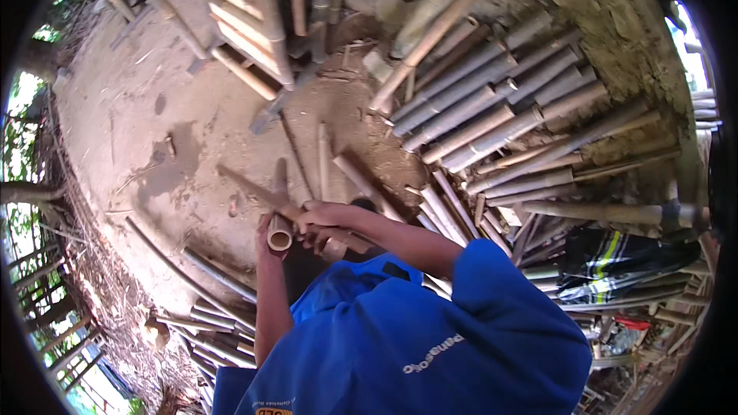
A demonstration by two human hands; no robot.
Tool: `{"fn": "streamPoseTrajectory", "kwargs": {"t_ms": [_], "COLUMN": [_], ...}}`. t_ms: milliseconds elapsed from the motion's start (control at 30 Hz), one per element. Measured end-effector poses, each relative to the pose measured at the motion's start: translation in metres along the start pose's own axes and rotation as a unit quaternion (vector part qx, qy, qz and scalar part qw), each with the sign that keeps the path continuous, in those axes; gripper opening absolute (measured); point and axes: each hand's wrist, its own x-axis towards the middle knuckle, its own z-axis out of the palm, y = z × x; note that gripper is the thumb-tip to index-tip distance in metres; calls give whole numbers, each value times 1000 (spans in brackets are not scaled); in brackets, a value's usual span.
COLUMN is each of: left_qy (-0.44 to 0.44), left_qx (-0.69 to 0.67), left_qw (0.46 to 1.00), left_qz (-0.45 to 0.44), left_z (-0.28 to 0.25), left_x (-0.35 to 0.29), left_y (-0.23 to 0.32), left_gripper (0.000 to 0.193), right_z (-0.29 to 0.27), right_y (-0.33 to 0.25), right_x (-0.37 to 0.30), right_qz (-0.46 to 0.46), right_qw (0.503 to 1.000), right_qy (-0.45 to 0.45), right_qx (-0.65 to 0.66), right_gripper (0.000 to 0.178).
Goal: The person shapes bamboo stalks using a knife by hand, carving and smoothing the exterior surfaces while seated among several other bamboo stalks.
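Left grip (267,237) was clamped on bamboo tube (280,231), axis running forward; brown strip (257,192) was held slantwise across by right grip (317,217).

The person wore a loose blue shirt (361,338), its cloth creased near the front hem. Slanting white lettering (434,354) marked the shirt's right side, and a yellow patch (274,411) its left. The shirt's right sleeve (511,280) was wide and short; past the shirt's hem showed dark legwear (299,275); left fingers (266,222) and right fingers (306,220) were bare
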Motion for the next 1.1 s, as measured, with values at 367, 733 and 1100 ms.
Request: {"fn": "streamPoseTrajectory", "kwargs": {"t_ms": [367,733,1100], "left_qy": [-32,8,-13], "left_qx": [67,-16,19], "left_qw": [928,815,755], "left_qz": [364,579,656], "left_z": [49,24,47], "left_x": [-168,-169,-216], "left_y": [87,354,302], "left_gripper": [85,34,81], "right_z": [81,126,168], "right_y": [-45,-47,-53], "right_x": [-102,-109,-118], "right_qz": [-216,-258,-359], "right_qw": [940,927,886], "right_qy": [197,150,179], "right_qx": [-176,-229,-230], "right_gripper": [54,36,42]}}
